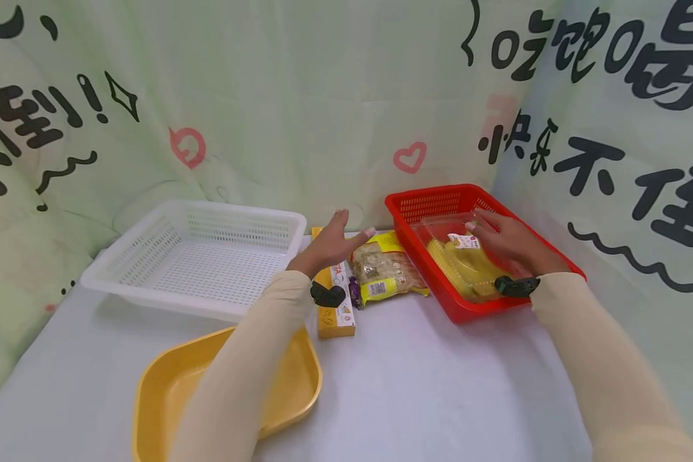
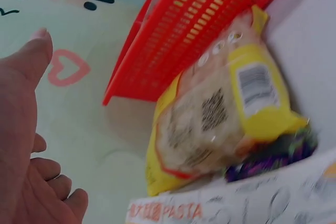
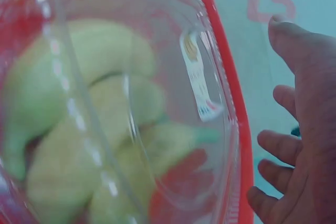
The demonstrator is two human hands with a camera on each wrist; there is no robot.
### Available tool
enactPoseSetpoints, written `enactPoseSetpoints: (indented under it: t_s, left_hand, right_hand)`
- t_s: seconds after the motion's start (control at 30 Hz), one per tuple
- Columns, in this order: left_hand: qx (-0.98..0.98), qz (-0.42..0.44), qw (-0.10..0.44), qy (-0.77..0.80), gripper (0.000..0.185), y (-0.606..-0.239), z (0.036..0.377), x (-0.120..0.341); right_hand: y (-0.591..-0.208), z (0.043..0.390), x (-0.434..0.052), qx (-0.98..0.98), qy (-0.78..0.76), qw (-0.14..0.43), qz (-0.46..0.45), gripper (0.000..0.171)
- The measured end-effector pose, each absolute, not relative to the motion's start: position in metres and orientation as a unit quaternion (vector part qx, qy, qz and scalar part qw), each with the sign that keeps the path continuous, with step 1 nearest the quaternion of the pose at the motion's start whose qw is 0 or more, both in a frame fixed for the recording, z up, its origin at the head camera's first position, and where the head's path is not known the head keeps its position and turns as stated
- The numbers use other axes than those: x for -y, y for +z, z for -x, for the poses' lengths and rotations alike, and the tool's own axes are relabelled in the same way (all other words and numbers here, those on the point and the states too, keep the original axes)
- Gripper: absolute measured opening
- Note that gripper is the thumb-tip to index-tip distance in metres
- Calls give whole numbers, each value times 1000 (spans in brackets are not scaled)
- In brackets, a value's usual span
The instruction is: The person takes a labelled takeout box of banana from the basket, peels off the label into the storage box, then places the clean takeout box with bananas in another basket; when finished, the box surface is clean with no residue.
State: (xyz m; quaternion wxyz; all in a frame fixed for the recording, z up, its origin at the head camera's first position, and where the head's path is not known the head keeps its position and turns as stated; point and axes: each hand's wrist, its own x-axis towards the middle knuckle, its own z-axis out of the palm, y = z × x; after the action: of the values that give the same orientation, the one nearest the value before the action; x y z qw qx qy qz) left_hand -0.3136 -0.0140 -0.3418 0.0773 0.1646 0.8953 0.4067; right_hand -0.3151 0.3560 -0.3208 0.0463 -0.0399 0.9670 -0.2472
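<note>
1. The big white plastic basket with holes sits at the far left of the pale counter.
2. The red plastic basket sits at the far right. The yellow plastic tray lies close in front.
3. The clear plastic box of yellow bananas lies inside the red basket. It looks light, thin and slippery. It may crack if squeezed, so hold it by its two side edges.
4. The yellow bag of dry noodles lies just beside the red basket, next to a long yellow pasta box.
5. The right hand rests on the clear box, fingers spread flat, not curled round it.
6. The left hand hovers above the pasta box with a wide grip, holding nothing.
</note>
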Motion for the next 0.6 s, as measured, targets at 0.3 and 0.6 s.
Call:
enactPoseSetpoints:
  t_s: [0.3,0.6]
  left_hand:
    - [-870,-161,59,462,83,-357,300,-32]
    - [-824,-147,70,542,82,-370,291,-72]
  right_hand:
    - [-324,307,-381,-953,-291,78,20,92]
    - [-328,304,-397,-925,-358,124,-15,92]
